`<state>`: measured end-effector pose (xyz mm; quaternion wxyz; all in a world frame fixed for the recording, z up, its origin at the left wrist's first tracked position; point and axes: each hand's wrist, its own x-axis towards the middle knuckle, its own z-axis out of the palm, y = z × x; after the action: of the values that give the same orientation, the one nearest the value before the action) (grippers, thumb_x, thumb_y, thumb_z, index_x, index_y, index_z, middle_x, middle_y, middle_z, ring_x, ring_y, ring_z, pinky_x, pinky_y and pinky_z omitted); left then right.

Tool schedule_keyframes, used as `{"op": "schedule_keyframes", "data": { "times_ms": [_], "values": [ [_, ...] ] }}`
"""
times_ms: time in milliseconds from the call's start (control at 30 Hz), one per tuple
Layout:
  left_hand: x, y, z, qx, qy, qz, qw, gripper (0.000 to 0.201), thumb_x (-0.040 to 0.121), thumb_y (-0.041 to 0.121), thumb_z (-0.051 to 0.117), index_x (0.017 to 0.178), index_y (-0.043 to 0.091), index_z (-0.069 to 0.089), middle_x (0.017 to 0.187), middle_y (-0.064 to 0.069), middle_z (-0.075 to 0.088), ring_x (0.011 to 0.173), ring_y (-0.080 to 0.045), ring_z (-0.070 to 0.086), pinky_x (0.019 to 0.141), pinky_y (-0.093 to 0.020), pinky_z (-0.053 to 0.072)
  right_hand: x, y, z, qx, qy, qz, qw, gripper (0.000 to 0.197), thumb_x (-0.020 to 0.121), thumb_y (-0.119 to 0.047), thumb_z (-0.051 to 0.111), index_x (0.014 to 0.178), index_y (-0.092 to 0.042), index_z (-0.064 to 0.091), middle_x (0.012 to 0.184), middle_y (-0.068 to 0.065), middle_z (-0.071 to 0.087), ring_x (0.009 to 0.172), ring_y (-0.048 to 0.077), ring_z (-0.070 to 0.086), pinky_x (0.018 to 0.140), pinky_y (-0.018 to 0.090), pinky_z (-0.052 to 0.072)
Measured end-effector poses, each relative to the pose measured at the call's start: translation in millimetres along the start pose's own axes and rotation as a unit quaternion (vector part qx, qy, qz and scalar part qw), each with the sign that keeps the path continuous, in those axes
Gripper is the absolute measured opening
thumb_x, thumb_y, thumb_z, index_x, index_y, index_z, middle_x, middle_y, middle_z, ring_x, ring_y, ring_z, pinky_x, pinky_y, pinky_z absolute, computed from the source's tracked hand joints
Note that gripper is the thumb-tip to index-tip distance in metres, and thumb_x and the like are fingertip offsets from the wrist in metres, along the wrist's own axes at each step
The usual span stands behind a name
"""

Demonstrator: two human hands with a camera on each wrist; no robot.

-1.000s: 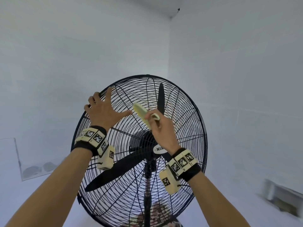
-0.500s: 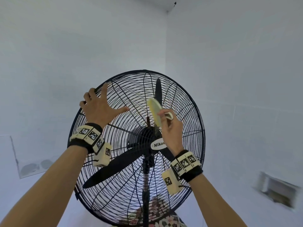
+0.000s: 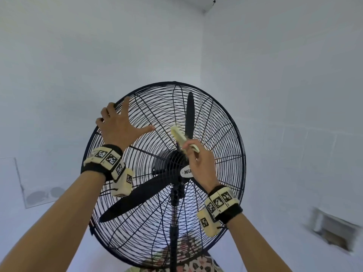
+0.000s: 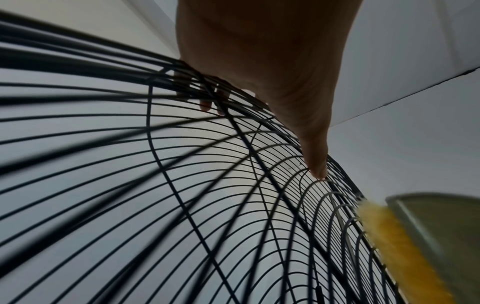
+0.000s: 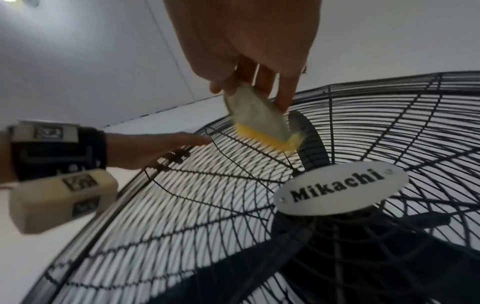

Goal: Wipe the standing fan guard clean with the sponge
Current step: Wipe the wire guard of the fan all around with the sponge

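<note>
From the head view our left hand (image 3: 119, 126) is spread flat on the fan guard (image 3: 225, 122), near the rim. Right hand (image 3: 198, 160) pinches the sponge (image 3: 179, 137) against the wires above the badge (image 3: 185, 172); blade (image 3: 190, 114) sits behind. Left wrist: thumb (image 4: 315, 164) touches wire, sponge (image 4: 394, 242) close by. Right wrist: fingers (image 5: 285, 92) grip the sponge (image 5: 259, 119).

Head faces fan guard (image 3: 222, 118); wrists look close.
</note>
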<state>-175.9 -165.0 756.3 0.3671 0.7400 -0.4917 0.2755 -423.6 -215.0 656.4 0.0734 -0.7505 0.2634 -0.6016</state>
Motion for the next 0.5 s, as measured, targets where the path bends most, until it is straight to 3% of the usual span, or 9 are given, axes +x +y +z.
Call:
{"op": "schedule_keyframes", "data": {
  "times_ms": [67, 133, 233, 333, 367, 433, 500],
  "values": [
    [0, -1, 0, -0.005, 0.000, -0.001, 1.000, 0.133, 0.055, 0.105, 0.035, 0.162, 0.028, 0.017, 0.154, -0.026, 0.032, 0.140, -0.047, 0.032, 0.109, -0.064, 0.032, 0, -2, -2, 0.040, -0.018, 0.003, 0.999, 0.019, 0.108, -0.028, 0.054, 0.102, -0.045, 0.060, 0.095, -0.004, 0.075, 0.060, 0.024, 0.067, 0.043, 0.044, 0.055],
    [-1, 0, -1, -0.008, -0.002, 0.001, 1.000, 0.132, 0.056, 0.104, 0.037, 0.162, 0.029, 0.016, 0.155, -0.026, 0.031, 0.140, -0.046, 0.032, 0.109, -0.064, 0.031, 1, -5, -9, 0.084, 0.031, 0.021, 0.996, 0.015, 0.107, -0.030, 0.055, 0.102, -0.043, 0.060, 0.097, -0.012, 0.072, 0.075, 0.019, 0.073, 0.050, 0.050, 0.060],
    [-1, 1, -1, -0.001, 0.000, 0.003, 1.000, 0.131, 0.058, 0.105, 0.039, 0.162, 0.030, 0.015, 0.155, -0.025, 0.031, 0.140, -0.046, 0.032, 0.109, -0.063, 0.032, -1, 2, -10, 0.030, 0.124, 0.036, 0.991, 0.012, 0.108, -0.027, 0.053, 0.104, -0.038, 0.059, 0.089, -0.014, 0.071, 0.061, 0.014, 0.068, 0.040, 0.038, 0.053],
    [-1, 0, -1, 0.002, -0.002, 0.000, 1.000, 0.132, 0.057, 0.104, 0.038, 0.162, 0.029, 0.015, 0.154, -0.025, 0.031, 0.140, -0.046, 0.032, 0.109, -0.063, 0.032, -11, 8, -3, -0.011, 0.058, 0.019, 0.998, 0.013, 0.107, -0.029, 0.051, 0.105, -0.039, 0.059, 0.088, -0.006, 0.074, 0.050, 0.009, 0.060, 0.036, 0.023, 0.044],
    [0, -1, 0, -0.001, -0.001, 0.000, 1.000, 0.131, 0.057, 0.104, 0.039, 0.162, 0.029, 0.016, 0.154, -0.025, 0.031, 0.140, -0.046, 0.032, 0.109, -0.064, 0.032, -14, 7, -3, 0.005, 0.025, 0.015, 1.000, 0.013, 0.107, -0.028, 0.051, 0.104, -0.038, 0.060, 0.092, -0.004, 0.074, 0.053, 0.010, 0.062, 0.038, 0.025, 0.048],
    [1, -1, 0, -0.006, 0.003, -0.002, 1.000, 0.131, 0.057, 0.104, 0.041, 0.162, 0.029, 0.017, 0.154, -0.026, 0.032, 0.140, -0.046, 0.031, 0.109, -0.064, 0.032, -16, 1, -8, 0.045, 0.000, 0.022, 0.999, 0.014, 0.108, -0.026, 0.053, 0.103, -0.038, 0.060, 0.102, -0.002, 0.073, 0.062, 0.016, 0.069, 0.043, 0.041, 0.057],
    [0, 0, 0, -0.006, 0.001, -0.001, 1.000, 0.131, 0.058, 0.104, 0.041, 0.162, 0.029, 0.017, 0.154, -0.025, 0.031, 0.140, -0.046, 0.031, 0.109, -0.064, 0.032, -15, -4, -12, 0.049, 0.052, 0.039, 0.997, 0.015, 0.108, -0.023, 0.054, 0.104, -0.037, 0.060, 0.100, -0.003, 0.073, 0.063, 0.017, 0.070, 0.044, 0.046, 0.057]
  ]
}}
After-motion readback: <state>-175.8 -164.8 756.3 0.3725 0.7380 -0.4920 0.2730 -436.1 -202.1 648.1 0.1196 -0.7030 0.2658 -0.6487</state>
